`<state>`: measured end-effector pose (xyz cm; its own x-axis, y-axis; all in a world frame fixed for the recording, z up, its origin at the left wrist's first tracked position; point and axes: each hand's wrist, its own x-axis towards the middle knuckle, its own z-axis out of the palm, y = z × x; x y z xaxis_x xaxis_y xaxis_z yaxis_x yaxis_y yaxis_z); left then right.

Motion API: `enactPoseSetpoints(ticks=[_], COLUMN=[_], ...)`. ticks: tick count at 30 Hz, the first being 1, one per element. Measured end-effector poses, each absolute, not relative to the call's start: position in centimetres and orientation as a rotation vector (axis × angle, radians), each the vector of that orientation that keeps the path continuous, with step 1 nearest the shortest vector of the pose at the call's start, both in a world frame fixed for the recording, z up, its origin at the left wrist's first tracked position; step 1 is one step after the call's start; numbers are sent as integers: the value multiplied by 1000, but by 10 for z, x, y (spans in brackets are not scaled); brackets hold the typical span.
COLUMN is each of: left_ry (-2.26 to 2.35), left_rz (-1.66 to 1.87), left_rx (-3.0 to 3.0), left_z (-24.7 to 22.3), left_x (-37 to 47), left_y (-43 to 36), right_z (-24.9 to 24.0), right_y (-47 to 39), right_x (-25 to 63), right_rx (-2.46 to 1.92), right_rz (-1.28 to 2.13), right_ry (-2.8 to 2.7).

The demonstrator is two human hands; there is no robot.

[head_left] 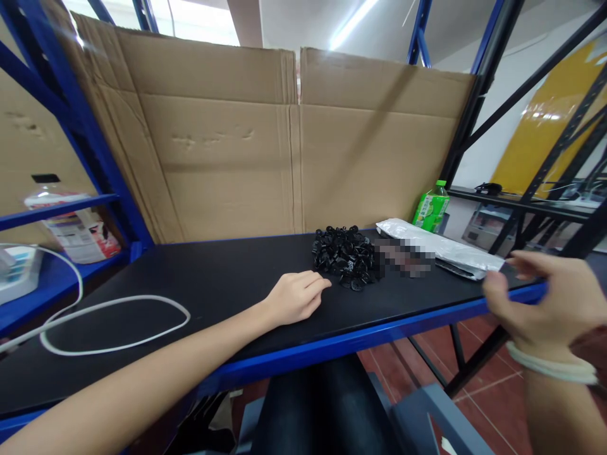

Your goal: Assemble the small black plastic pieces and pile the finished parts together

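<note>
My left hand (294,297) rests on the black tabletop (227,265), its fingers curled together, just left of a pile of small black plastic parts (344,253). Whether anything is under those fingers is hidden. Off the table's right front edge, my right hand (545,303) is raised, slightly blurred, with thumb and fingers apart and nothing between them. A silvery plastic bag (436,246) lies behind and left of it. Between pile and bag is a pixelated patch.
A green bottle (431,207) stands at the back right. On the left, a white cable (118,298) loops over the table near a large bottle (78,227) and a white device (19,272). Cardboard panels (227,145) wall the back.
</note>
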<state>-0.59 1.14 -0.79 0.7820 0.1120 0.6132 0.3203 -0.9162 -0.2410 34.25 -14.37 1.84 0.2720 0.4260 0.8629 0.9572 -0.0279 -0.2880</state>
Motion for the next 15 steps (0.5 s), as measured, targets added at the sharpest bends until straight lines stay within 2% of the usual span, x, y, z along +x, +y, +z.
enactPoseSetpoints(ticks=[4, 15], left_ry=[-321, -329], left_rz=[-846, -763], left_rx=[-2598, -2545], left_z=[-7, -5], left_x=[-6, -11], left_y=[10, 15], right_z=[18, 2], right_y=[-116, -70], right_x=[333, 275], right_rx=[-1377, -1345], right_rz=[-557, -195], right_ry=[-1233, -1660])
